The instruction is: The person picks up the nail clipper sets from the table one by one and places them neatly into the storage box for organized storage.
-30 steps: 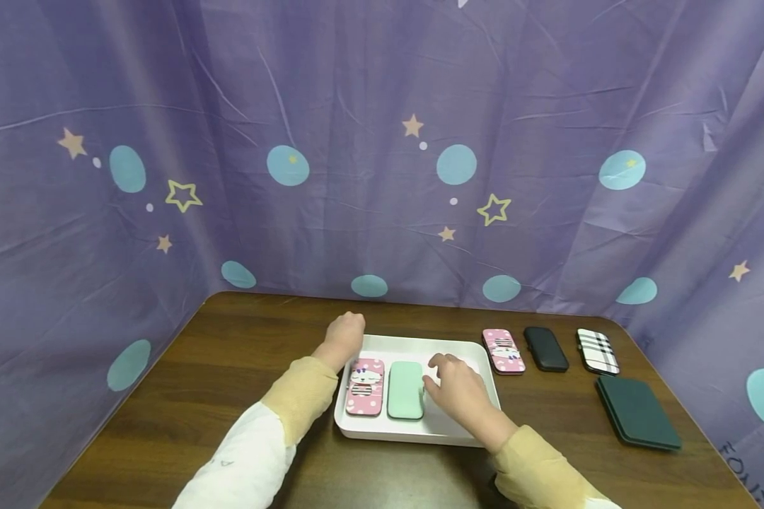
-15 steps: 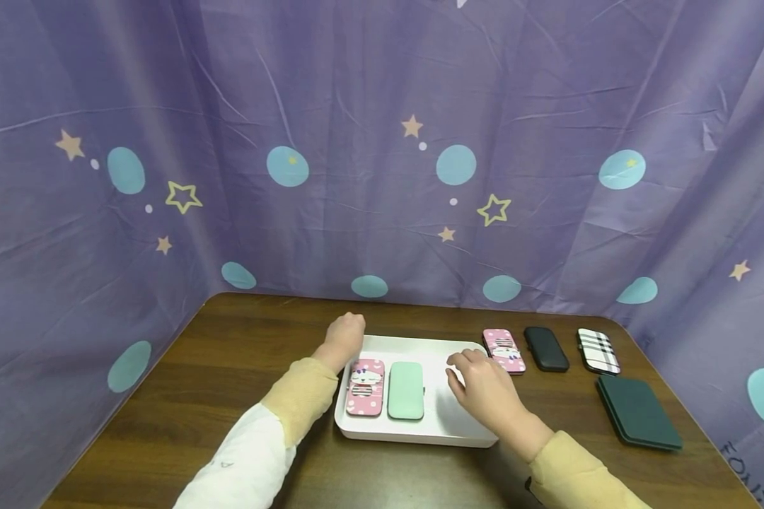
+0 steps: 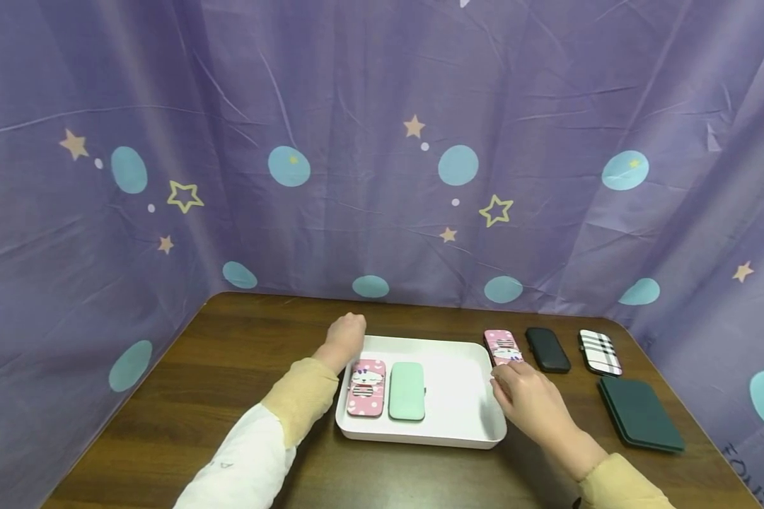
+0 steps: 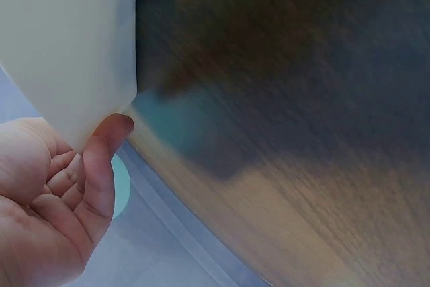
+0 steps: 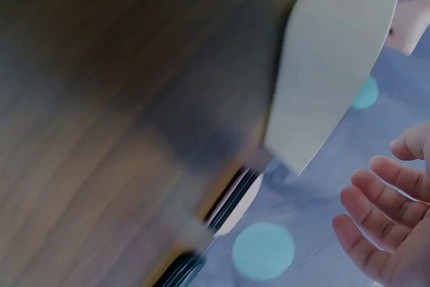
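At the far left corner of the white tray, my left hand grips the rim with curled fingers. The left wrist view shows that hand against the tray's outer wall. Inside the tray lie a pink cartoon-print case and, to its right, a mint green case. My right hand hovers by the tray's right edge, holding nothing. Its fingers are loosely bent and apart. Behind it, a second pink case is partly covered by the hand.
Right of the second pink case lie a black case and a plaid white case. A dark green flat case rests nearer the table's right edge. A purple curtain surrounds the wooden table.
My right hand has moved rightward from beside the mint green case, across the tray, to its right edge. My left hand has stayed at the tray's corner.
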A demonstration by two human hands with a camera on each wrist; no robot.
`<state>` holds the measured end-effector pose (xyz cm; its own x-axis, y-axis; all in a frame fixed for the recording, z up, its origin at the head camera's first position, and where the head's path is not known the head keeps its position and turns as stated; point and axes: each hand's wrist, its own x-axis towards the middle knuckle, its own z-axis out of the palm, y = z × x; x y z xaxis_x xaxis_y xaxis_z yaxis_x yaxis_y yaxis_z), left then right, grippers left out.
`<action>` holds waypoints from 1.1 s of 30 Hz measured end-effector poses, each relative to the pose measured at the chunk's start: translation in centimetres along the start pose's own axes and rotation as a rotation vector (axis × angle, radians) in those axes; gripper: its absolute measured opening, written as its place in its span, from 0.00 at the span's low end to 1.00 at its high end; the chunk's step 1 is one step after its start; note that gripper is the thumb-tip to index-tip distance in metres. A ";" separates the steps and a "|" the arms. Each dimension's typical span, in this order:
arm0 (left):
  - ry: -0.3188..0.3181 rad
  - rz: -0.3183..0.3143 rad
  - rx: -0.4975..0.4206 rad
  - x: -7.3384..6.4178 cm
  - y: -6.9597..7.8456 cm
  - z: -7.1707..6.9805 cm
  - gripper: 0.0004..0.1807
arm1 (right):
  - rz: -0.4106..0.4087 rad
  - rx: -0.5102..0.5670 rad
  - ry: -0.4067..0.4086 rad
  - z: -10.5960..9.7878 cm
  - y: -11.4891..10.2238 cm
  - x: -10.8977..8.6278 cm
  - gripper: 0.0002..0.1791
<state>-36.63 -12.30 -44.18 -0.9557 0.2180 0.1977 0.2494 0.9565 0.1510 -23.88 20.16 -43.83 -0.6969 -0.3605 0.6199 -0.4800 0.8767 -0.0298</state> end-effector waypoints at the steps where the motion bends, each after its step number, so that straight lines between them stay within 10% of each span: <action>1: -0.001 0.000 -0.001 0.0 0.0 0.0 0.07 | 0.009 -0.002 -0.001 -0.2 0.4 -0.2 0.07; 33: -0.022 -0.020 -0.001 -0.2 0.3 -0.3 0.08 | 0.220 -0.136 -0.075 -5.1 11.5 -4.8 0.19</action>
<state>-36.32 -12.07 -43.92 -0.9638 0.2026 0.1732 0.2300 0.9606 0.1562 -23.35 33.60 -43.14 -0.8164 -0.1743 0.5505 -0.2399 0.9696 -0.0488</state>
